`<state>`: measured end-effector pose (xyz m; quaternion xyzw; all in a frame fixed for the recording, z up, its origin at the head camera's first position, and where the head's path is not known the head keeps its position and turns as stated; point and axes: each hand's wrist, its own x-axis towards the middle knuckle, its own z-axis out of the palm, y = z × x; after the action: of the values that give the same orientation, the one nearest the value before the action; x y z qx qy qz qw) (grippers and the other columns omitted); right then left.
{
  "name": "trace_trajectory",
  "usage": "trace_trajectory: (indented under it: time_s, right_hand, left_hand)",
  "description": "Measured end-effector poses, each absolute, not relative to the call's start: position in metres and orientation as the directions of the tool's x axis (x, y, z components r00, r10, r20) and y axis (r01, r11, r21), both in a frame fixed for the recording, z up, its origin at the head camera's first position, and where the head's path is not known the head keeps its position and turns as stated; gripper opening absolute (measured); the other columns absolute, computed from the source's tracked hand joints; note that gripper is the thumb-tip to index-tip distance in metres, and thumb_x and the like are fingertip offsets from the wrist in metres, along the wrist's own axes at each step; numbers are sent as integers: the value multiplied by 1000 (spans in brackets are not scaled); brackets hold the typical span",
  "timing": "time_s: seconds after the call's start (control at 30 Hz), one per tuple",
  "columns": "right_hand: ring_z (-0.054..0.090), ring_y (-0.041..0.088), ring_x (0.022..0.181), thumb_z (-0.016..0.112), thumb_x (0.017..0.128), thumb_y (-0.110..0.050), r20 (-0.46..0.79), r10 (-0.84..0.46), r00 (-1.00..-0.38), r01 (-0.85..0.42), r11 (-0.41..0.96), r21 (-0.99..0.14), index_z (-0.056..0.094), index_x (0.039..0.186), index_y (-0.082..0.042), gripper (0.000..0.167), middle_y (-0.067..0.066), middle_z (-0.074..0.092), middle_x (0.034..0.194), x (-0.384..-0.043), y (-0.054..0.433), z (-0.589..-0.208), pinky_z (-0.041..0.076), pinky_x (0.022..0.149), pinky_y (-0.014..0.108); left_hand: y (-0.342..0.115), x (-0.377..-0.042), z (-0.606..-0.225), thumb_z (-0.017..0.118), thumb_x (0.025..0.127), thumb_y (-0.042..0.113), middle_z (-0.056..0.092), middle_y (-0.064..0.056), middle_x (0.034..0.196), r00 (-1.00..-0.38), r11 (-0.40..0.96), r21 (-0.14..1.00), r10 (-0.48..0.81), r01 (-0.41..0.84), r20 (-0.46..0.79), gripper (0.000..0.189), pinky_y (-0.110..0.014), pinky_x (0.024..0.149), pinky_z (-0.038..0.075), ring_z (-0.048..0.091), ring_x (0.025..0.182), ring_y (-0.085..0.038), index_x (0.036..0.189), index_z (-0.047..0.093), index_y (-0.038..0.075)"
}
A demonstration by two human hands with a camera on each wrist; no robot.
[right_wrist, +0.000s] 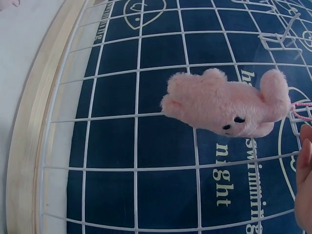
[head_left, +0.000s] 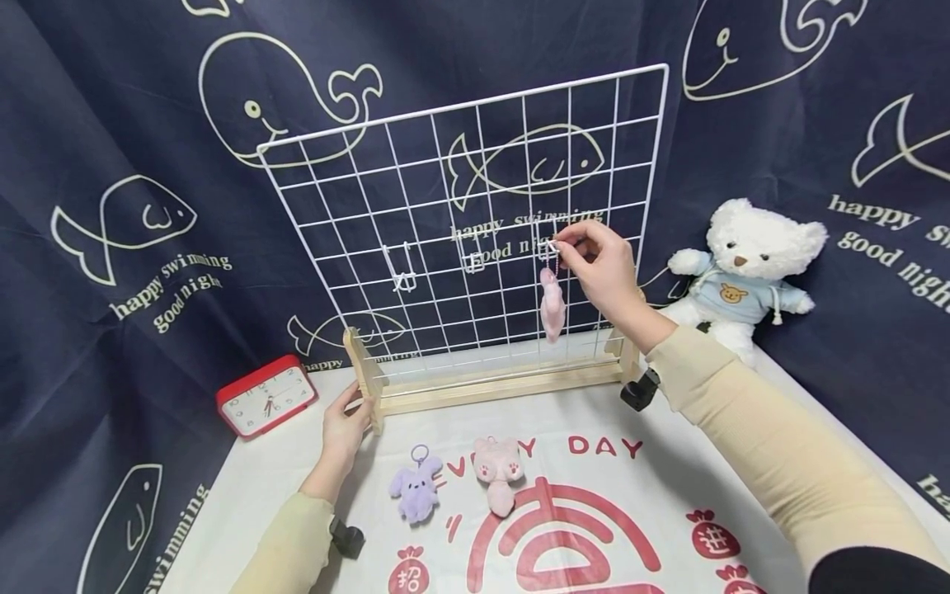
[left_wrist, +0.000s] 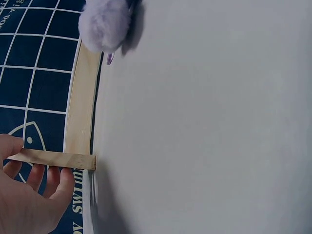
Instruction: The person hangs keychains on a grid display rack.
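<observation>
My right hand (head_left: 601,256) is up at the white wire grid. Its thumb and forefinger pinch the pink cord of a plush keychain (head_left: 552,307), close to a white hook. Whether the cord sits on that hook is hidden by the fingertips. The pink plush (right_wrist: 222,102) dangles in front of the grid, ears toward the hand in the right wrist view. At the grid's left end, my left hand (head_left: 347,429) grips the wooden foot (left_wrist: 58,159) of the stand, thumb on one side and fingers on the other. A purple plush keychain (head_left: 417,491) and another pink plush (head_left: 499,474) lie on the table.
More white hooks (head_left: 404,282) hang on the grid, left of the dangling plush. A red clock (head_left: 269,396) stands at the left, and a white teddy bear (head_left: 742,272) in a blue top sits at the right. Dark printed cloth (head_left: 134,91) hangs behind.
</observation>
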<state>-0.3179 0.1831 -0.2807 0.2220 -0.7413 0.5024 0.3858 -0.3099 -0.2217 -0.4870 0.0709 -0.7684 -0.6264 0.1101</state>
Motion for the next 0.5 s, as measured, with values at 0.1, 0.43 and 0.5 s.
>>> trace_trajectory:
  time_s: [0.1, 0.43, 0.5]
  right_hand:
    - [61, 14, 63, 65, 94, 9, 780, 55, -624, -706, 389, -592, 65, 104, 14, 11, 22, 65, 88, -316, 185, -281, 43, 54, 13]
    - [58, -3, 68, 56, 95, 12, 745, 33, -666, -681, 381, -625, 61, 109, 15, 15, 30, 63, 93, -310, 195, -289, 48, 61, 12]
    - [60, 3, 69, 55, 95, 12, 737, 33, -675, -673, 384, -632, 61, 108, 15, 15, 31, 63, 93, -309, 197, -291, 48, 62, 12]
  left_hand:
    - [-222, -309, -487, 62, 99, 5, 57, -26, 134, -966, 204, 979, -247, 28, 79, 53, -16, 76, 57, 59, 115, -33, 151, 48, 3]
    - [-221, -309, -486, 61, 99, 5, 57, -23, 136, -968, 215, 977, -244, -5, 49, 55, -15, 79, 56, 58, 119, -35, 152, 47, 6]
    - [-222, -309, -485, 61, 100, 6, 56, -23, 136, -968, 220, 976, -245, -5, 50, 55, -16, 80, 56, 58, 119, -35, 152, 46, 5]
